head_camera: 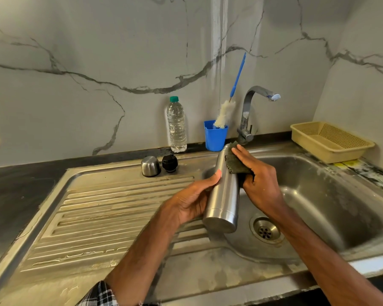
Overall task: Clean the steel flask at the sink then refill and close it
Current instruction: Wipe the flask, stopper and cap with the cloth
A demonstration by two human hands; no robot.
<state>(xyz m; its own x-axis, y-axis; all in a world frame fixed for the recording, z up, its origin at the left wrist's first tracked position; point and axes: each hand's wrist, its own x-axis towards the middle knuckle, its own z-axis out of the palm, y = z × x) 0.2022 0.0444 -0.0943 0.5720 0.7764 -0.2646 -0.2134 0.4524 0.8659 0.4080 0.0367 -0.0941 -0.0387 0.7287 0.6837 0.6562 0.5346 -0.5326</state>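
Steel flask [224,195]: apparently uncapped, tilted, clasped in left hand [192,202]. Right hand [259,175], fingers straight, presses scouring pad [234,162] against its top. Step: outside scrub. Next: rinse, likely at tap [252,96] beyond right hand.

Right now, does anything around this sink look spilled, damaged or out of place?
Nothing spilled or broken. The steel cup and black stopper stand off the flask on the drainboard, as cleaning requires. The one odd spot: the counter strip beside the yellow basket is crusted with whitish residue and a yellow patch.
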